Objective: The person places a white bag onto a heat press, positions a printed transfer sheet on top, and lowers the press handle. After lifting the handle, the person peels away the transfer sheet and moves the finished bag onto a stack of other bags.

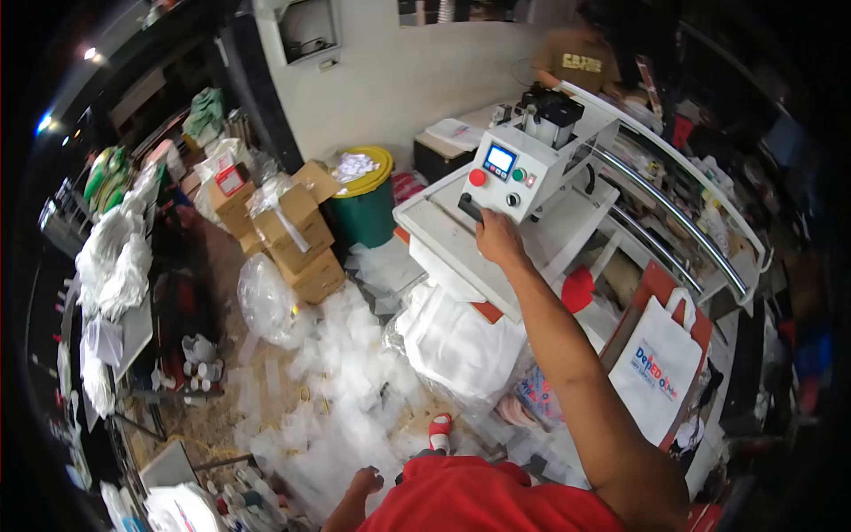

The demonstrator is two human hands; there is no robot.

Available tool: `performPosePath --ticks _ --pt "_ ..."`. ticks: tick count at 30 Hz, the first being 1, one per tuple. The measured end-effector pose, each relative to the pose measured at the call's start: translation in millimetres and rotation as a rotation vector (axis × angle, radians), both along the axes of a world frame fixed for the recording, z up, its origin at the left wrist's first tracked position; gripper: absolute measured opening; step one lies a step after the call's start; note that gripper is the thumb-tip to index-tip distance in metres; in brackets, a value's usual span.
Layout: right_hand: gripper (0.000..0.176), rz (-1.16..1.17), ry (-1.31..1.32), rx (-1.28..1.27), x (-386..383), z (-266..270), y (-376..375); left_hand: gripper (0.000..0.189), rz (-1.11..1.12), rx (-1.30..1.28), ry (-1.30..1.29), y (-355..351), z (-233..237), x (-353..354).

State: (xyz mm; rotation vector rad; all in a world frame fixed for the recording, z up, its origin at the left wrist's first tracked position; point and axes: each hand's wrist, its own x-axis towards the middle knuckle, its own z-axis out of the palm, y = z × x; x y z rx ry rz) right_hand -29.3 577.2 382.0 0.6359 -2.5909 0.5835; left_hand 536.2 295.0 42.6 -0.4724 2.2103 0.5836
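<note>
My right hand point(498, 236) is closed on the black handle point(470, 207) at the front of a white press machine point(434, 232). Just above it is the control box point(511, 177) with a lit screen, a red button and a green button. My left hand point(366, 481) hangs low near my red shirt, its fingers partly curled and touching nothing visible. To the right, a white tote bag point(654, 365) with blue and red print lies flat on a red-edged platen of the machine.
Clear plastic sheets point(328, 399) cover much of the floor. Cardboard boxes point(301, 235) and a green bin point(363, 213) with a yellow rim stand left of the machine. White bags point(456, 341) are piled under it. Another person point(576, 60) is behind the machine.
</note>
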Motion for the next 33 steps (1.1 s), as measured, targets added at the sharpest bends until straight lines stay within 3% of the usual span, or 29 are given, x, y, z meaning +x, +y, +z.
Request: performPosePath --ticks 5,7,10,13,15,17,18,19,21,23,25,26,30,31,33 --pt "0.023 -0.276 -0.168 -0.082 67.9 10.5 59.9 0.047 -0.010 0.035 -0.097 -26.9 -26.0 -45.6" --pt "0.024 -0.343 -0.141 -0.094 97.2 10.8 86.5 0.045 -0.117 0.050 -0.057 -49.7 -45.2 -80.0" --pt "0.033 -0.430 -0.025 -0.139 144.3 11.5 128.8 0.033 -0.298 0.041 0.156 -53.9 -31.7 -153.4" --pt "0.042 -0.575 -0.135 -0.068 187.3 20.7 166.3 0.032 -0.334 -0.006 0.240 -44.2 -13.6 -226.6" --pt "0.048 -0.640 -0.083 -0.068 211.4 14.3 194.6 0.019 -0.415 0.067 0.536 -31.9 -6.4 -261.4" --pt "0.047 -0.712 -0.039 -0.073 237.4 16.9 220.0 0.018 -0.503 0.127 0.730 -22.2 -21.0 -290.3" --pt "0.047 -0.729 -0.037 -0.086 250.5 18.2 233.2 0.028 -0.415 0.071 0.464 2.5 16.1 -298.7" --pt "0.047 -0.740 -0.036 -0.086 262.0 18.6 246.3 0.028 -0.427 0.074 0.465 9.7 11.4 -303.4" --pt "0.047 -0.769 0.031 -0.095 286.0 16.9 270.7 0.025 -0.728 0.195 0.637 24.9 4.6 -309.2" --pt "0.047 -0.790 0.030 -0.092 306.6 17.8 293.7 0.022 -0.663 0.265 0.607 43.6 -0.2 -300.4" --pt "0.046 -0.809 0.054 -0.063 323.4 16.6 315.0 0.020 -0.875 0.282 0.619 62.9 0.0 -291.8" --pt "0.046 -0.793 0.119 -0.056 329.8 12.6 325.1 0.019 -0.766 0.300 0.544 71.2 -1.6 -284.0" --pt "0.044 -0.814 0.081 -0.043 353.7 6.2 353.8 0.033 -0.774 0.324 0.413 90.4 -0.4 -274.6" --pt "0.043 -0.827 0.065 -0.053 358.7 6.9 355.4 0.032 -0.685 0.335 0.357 99.8 18.3 -272.3" --pt "0.039 -0.838 0.193 0.006 361.7 3.6 350.0 0.034 -0.931 0.396 0.410 108.2 32.6 -284.0"
